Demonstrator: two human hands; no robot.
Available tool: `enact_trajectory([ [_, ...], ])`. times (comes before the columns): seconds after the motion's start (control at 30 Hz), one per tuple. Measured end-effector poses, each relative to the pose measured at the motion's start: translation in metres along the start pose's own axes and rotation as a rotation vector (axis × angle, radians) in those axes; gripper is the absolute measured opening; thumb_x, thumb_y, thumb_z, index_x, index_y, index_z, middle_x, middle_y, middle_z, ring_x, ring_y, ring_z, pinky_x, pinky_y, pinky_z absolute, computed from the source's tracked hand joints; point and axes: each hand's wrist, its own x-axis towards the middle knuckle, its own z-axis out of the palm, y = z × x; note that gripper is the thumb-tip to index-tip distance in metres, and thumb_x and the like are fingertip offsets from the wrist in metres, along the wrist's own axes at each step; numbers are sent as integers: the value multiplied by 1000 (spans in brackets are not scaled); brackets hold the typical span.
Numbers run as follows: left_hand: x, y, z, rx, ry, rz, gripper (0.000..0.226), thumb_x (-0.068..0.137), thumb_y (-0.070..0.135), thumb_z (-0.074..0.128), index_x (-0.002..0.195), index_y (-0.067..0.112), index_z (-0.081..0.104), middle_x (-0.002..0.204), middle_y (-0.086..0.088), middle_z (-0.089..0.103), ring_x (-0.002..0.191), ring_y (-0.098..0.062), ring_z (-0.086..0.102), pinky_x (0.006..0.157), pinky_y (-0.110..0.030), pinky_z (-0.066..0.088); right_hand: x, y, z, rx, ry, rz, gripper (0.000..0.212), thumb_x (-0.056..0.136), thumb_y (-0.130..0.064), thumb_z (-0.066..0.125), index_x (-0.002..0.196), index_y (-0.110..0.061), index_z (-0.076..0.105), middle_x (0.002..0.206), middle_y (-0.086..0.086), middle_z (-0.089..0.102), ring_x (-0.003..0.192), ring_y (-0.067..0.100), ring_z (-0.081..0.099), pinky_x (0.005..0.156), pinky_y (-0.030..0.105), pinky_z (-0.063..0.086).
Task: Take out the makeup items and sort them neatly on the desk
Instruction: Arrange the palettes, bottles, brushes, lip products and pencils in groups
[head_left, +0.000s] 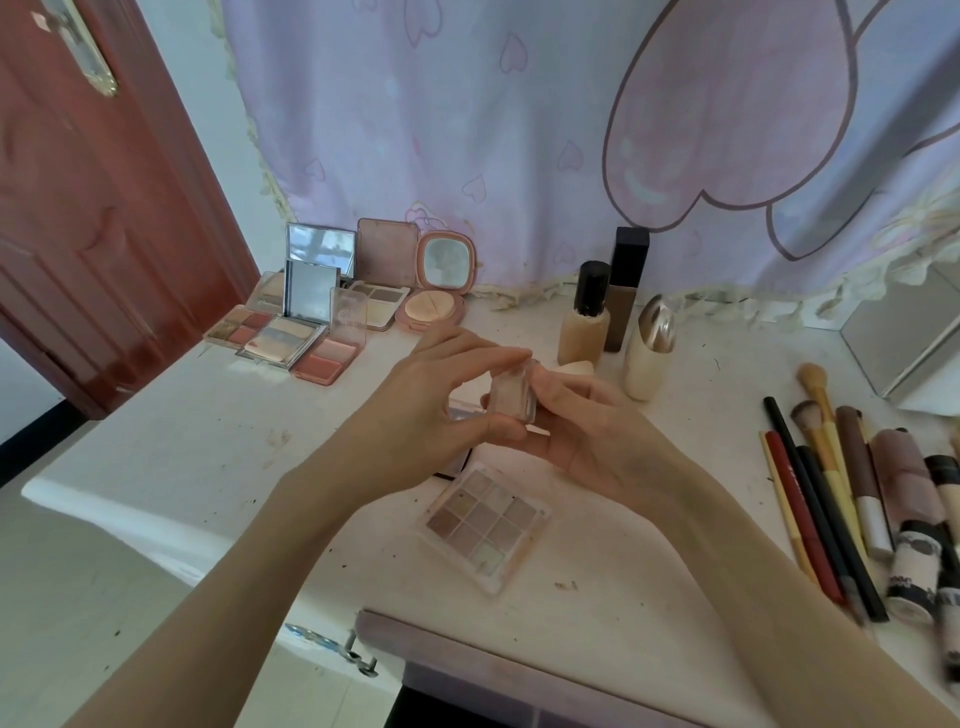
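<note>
Holding: from my head view, both my hands meet over the desk (182, 415) round a small clear case (511, 389)
Left hand (415, 410): fingers curled over the case's top and near side, thumb under it, so it grips the case
Right hand (582, 421): cupped against the far side of the same case, fingers curled round it, grasping too
Case: raised just above the nine-pan palette (485, 525), which lies flat and open on the desk; whether the case's lid is shut I cannot tell
Step, as I judge it: I seem to be opening or checking this case before setting it down; best to keep it level and steady it with both hands, so loose powder does not spill
Landing spot: the open palettes (291, 332) stand in a group far left of the nine-pan palette, against the curtain (467, 130); a matching case likely belongs there
Containers: those palettes hold blush and shadow pans, two with mirrors up; the round compact (434, 306) holds a puff
Bottles (613, 312): three stand upright behind the nine-pan palette, to its right
Brushes and pencils (821, 467): laid side by side far right of it
Risk: the open pans below could catch a dropped case
</note>
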Motion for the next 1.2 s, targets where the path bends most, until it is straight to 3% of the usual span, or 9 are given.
enact_trajectory([
  [0.13, 2, 2, -10, -21, -65, 5, 51, 76, 31, 69, 124, 23, 55, 110, 14, 57, 110, -1, 39, 93, -2, 27, -1, -3, 1, -5, 11, 7, 29, 78, -28, 56, 88, -5, 73, 104, 19, 57, 90, 22, 66, 76, 32, 55],
  [0.3, 1, 1, -15, -102, -55, -53, 45, 74, 30, 70, 114, 37, 51, 104, 31, 50, 105, 11, 38, 83, -1, 30, 2, 0, 2, 70, 35, 95, 44, 76, -28, 57, 105, 4, 61, 97, 16, 67, 87, 24, 68, 78, 37, 57],
  [0.43, -1, -3, -13, -114, -28, -49, 36, 73, 34, 68, 106, 42, 55, 106, 32, 53, 108, 8, 44, 79, -5, 37, 1, 2, 1, 79, 4, 103, 43, 78, -28, 58, 109, 3, 60, 98, 14, 68, 91, 24, 67, 82, 36, 56],
  [0.53, -2, -10, -15, -162, 4, -73, 34, 77, 16, 73, 97, 41, 64, 102, 26, 62, 102, 4, 53, 80, -16, 43, 2, 2, 1, 46, -6, 91, 41, 79, -25, 59, 111, 0, 60, 102, 12, 68, 96, 23, 66, 85, 35, 55],
  [0.7, -2, -13, -26, -218, 54, -38, 20, 79, 24, 62, 93, 37, 67, 93, 19, 67, 91, 0, 60, 81, -20, 46, 5, 2, 3, 24, -33, 100, 42, 78, -14, 60, 118, -4, 59, 105, 12, 69, 98, 24, 67, 80, 29, 56],
  [0.9, 12, -22, -35, -133, 117, -121, 18, 85, 11, 62, 94, 24, 70, 85, 18, 64, 81, 9, 57, 74, -3, 36, 23, 6, 22, -348, 112, -111, 17, 87, -7, 60, 91, -20, 70, 88, -2, 74, 81, 14, 70, 67, 20, 55],
  [1.0, 23, -24, -42, -116, 131, -139, 20, 85, 9, 62, 100, 21, 69, 85, 14, 64, 78, 14, 56, 72, -1, 37, 39, 5, 33, -462, 176, -164, 14, 89, -16, 61, 83, -21, 73, 84, 1, 74, 76, 15, 71, 69, 26, 57],
  [1.1, 27, -33, -45, -99, 172, -214, 21, 89, 16, 58, 107, 20, 68, 99, 7, 65, 90, 2, 59, 78, -10, 42, 62, 6, 37, -600, 298, -129, 17, 87, -25, 63, 73, -24, 73, 87, 9, 74, 83, 26, 71, 87, 48, 53],
  [1.2, 17, -47, -42, 67, 315, -290, 27, 94, 23, 52, 116, 16, 65, 98, 14, 59, 88, -7, 55, 72, -10, 38, 82, 8, 38, -519, 360, -66, 15, 87, -16, 62, 75, -18, 70, 90, 14, 71, 74, 23, 71, 75, 39, 58],
])
